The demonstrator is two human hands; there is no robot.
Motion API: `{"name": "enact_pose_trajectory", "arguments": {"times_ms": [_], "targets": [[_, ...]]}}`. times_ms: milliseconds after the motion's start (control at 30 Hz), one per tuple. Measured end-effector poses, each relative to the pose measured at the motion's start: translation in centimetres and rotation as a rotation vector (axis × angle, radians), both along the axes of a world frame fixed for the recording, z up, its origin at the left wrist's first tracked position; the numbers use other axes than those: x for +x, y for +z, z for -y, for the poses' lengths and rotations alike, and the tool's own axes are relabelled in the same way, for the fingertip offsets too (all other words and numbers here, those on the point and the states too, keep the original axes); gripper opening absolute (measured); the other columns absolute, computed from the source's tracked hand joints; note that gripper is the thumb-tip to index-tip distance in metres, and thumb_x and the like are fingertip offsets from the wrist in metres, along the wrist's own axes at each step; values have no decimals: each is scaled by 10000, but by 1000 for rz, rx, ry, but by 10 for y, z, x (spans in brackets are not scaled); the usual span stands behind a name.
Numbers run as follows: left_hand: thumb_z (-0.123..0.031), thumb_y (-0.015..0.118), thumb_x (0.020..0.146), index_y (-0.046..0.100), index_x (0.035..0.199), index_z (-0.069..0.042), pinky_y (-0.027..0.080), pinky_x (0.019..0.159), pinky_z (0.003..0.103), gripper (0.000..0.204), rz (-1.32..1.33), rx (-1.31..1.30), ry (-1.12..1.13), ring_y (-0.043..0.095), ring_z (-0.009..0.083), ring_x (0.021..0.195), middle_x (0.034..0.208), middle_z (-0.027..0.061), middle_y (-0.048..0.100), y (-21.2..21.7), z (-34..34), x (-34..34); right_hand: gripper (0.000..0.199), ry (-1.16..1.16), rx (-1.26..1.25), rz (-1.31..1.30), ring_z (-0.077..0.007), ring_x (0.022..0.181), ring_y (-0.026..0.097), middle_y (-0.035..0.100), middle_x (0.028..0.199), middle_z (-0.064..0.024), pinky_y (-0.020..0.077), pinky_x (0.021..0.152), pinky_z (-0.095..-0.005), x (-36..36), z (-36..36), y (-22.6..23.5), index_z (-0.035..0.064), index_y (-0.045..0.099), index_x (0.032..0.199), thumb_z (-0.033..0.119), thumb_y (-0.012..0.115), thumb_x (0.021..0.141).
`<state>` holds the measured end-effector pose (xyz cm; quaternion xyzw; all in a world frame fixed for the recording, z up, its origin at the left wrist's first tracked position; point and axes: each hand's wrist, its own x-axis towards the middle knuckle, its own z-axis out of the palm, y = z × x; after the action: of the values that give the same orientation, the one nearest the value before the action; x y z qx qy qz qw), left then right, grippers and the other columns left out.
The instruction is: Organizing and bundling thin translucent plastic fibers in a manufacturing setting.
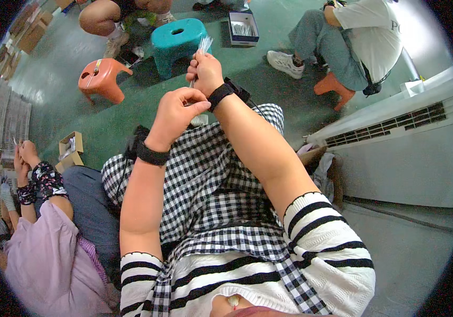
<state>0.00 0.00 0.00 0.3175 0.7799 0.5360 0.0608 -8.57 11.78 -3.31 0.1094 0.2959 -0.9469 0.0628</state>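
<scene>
My right hand (205, 71) is raised in front of me, closed around a bundle of thin clear strips (203, 43) that fan out above the fist. My left hand (176, 113) sits just below and left of it, fingers pinched together at something small near the lower end of the bundle; what it pinches is too small to tell. Both wrists wear black bands. My lap below is covered by black-and-white checked cloth (210, 174).
A teal stool (177, 39) and an orange stool (102, 78) stand on the green floor ahead. A small open box (243, 27) lies beyond. A person in lilac (46, 253) sits at my left, another on an orange stool (335, 87) at right. White unit (395, 142) right.
</scene>
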Motion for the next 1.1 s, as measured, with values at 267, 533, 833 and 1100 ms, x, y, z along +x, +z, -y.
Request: {"name": "enact_pose_trajectory", "arguments": {"times_ms": [267,533,833,1100], "targets": [[-74,626,806,528,873,-44,451,563,198,122,880,517,201,546,96,632,731,15,554,-8,-15,15,194,-288,390,-164,-86,440,355,398,576,16,296,387,-243,0,4,21,97,426,782,213,412,937],[-59,597,829,531,884,-38,441,525,201,89,1060,730,135,540,109,640,748,26,550,-2,-10,19,221,-424,648,-277,-76,456,395,416,577,29,325,390,-241,-21,-3,-3,94,433,747,218,432,931],[-46,625,795,546,800,-30,425,512,202,80,938,741,217,501,107,545,659,24,540,4,-2,26,210,-618,1235,-445,-384,650,534,551,689,-198,398,567,-428,-10,5,5,7,488,774,186,497,882],[-40,603,810,531,793,-28,385,503,197,75,915,676,250,478,104,542,656,18,521,15,-2,37,185,-585,1452,-591,-421,717,549,568,721,-222,409,595,-506,-11,0,-1,26,464,832,203,492,881]]}}
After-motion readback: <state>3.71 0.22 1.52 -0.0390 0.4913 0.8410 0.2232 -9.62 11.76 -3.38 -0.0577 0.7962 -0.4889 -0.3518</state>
